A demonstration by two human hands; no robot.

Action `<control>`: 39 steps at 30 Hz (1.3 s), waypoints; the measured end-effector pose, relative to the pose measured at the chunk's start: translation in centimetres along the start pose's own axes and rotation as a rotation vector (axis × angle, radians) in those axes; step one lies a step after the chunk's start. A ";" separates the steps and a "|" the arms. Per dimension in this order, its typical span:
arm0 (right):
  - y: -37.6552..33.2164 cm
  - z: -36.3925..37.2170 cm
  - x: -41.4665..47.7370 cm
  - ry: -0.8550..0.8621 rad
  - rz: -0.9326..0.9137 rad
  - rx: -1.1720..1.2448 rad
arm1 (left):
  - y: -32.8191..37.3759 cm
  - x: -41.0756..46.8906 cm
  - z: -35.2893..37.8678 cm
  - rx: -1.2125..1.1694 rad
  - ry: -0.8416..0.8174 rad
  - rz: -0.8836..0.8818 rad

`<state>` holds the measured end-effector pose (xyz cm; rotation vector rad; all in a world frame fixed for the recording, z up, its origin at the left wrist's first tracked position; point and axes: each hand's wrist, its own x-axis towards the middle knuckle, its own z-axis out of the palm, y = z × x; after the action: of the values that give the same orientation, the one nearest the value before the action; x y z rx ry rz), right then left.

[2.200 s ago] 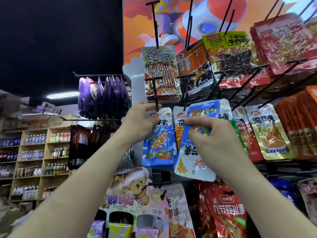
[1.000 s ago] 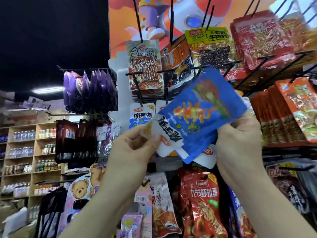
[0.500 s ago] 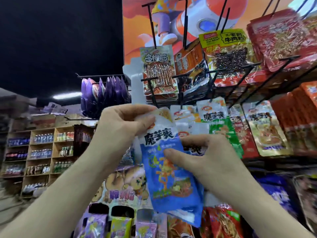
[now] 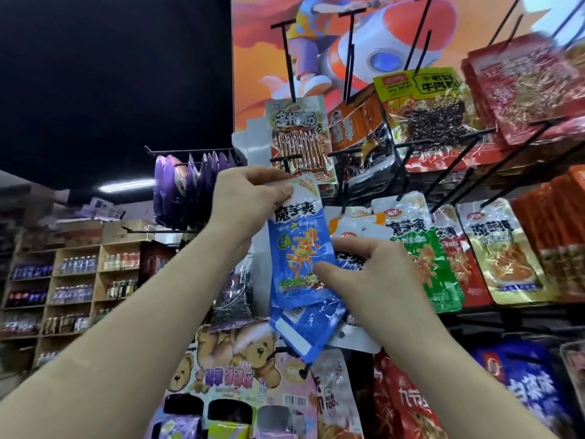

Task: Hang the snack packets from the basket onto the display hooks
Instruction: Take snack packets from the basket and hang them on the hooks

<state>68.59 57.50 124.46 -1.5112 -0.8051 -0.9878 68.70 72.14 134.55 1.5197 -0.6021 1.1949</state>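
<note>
Left hand [image 4: 250, 198]: fingers pinch white top edge of blue packet [image 4: 296, 248], which is held upright. Hook [image 4: 286, 160] tip sits just above fingertips; contact with packet unclear. Right hand [image 4: 376, 274]: thumb presses packet's lower right, fingers curl round spare packets [image 4: 308, 327] behind and below. Green packet [image 4: 425, 258] hangs just right of right fingers.

Bright, even light is filling the foreground; glare is glinting off the glossy blue packet [image 4: 297, 248]. A fluorescent tube [image 4: 126, 185] is glowing under a dark ceiling [image 4: 95, 74]. Blur is smearing the red packets [image 4: 522, 90]; edges are bending.
</note>
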 end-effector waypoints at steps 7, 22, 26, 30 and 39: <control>-0.2 -0.1 -0.2 -0.023 0.019 0.095 | 0.0 0.1 0.0 -0.199 -0.045 -0.254; -0.5 0.1 -0.4 -0.042 0.095 0.179 | -0.8 -0.4 -0.3 0.463 0.034 0.403; -0.3 -0.2 -0.5 -0.051 0.030 0.003 | -2.1 -0.2 -0.2 0.534 -0.037 0.311; -0.2 -0.8 -0.5 -0.064 0.020 -0.158 | -3.9 -1.4 0.0 0.415 -0.184 0.142; 1.0 -3.9 -0.3 -0.017 0.015 -0.085 | -7.9 -3.3 0.5 0.696 -0.308 0.157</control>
<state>68.70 53.52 123.97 -1.5978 -0.7704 -1.0100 74.39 73.41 128.29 2.3074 -0.5373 1.3820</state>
